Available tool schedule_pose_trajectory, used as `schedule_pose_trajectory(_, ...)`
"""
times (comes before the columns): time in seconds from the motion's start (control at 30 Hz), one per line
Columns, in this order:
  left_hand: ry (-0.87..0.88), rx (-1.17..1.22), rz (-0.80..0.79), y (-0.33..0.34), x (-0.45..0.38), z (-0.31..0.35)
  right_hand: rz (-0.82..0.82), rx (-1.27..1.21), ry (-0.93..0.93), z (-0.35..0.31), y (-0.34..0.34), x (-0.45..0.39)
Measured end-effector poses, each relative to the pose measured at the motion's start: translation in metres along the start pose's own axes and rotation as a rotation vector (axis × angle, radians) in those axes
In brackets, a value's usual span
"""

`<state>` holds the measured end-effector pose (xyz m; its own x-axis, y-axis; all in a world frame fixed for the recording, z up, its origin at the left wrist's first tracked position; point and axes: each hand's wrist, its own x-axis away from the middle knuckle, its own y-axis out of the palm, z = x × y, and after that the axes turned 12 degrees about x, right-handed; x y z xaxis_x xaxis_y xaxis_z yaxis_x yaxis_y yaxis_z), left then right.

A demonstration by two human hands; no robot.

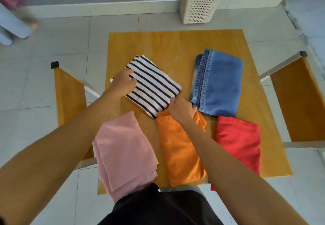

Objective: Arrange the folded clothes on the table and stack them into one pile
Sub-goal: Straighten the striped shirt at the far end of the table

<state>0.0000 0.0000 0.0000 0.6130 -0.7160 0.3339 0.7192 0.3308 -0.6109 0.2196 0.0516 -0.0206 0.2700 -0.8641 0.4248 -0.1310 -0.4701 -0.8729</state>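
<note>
your left hand (124,82) grips the folded black-and-white striped shirt (151,85) at its left edge. your right hand (181,108) pinches its near corner, over the folded orange cloth (179,147) on the yellow wooden surface (175,45).

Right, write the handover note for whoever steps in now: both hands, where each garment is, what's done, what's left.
Left hand: grip closed on the left edge of the striped shirt.
Right hand: pinching that shirt's near corner, resting over the far end of the orange garment.
Layout on the table: striped shirt far left, folded jeans far right; near row from left is pink garment, orange, red garment. Pink and red overhang the near edge.
Done: all five are folded and laid out.
Left: nothing is stacked yet. Probably place the striped shirt on another piece, then add the rest to that pile.
</note>
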Motion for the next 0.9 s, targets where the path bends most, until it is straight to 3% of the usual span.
schedule_pose_trajectory(0.13,-0.069,0.008,0.035,-0.010,-0.038,-0.004,-0.084,0.004,0.079,-0.018,-0.005,-0.019)
schedule_pose_trajectory(0.33,-0.154,0.092,0.202,0.000,-0.044,-0.027,-0.071,-0.382,0.162,-0.038,0.004,-0.045)
schedule_pose_trajectory(0.47,-0.320,0.142,0.180,-0.001,-0.041,-0.046,-0.174,-0.592,0.259,-0.045,0.003,-0.072)
schedule_pose_trajectory(0.67,-0.410,0.306,0.101,-0.017,-0.055,-0.062,-0.081,-0.563,0.067,-0.069,-0.001,-0.106)
schedule_pose_trajectory(0.9,-0.219,0.312,0.304,-0.065,-0.136,-0.038,-0.054,-0.617,-0.155,-0.138,-0.055,-0.194)
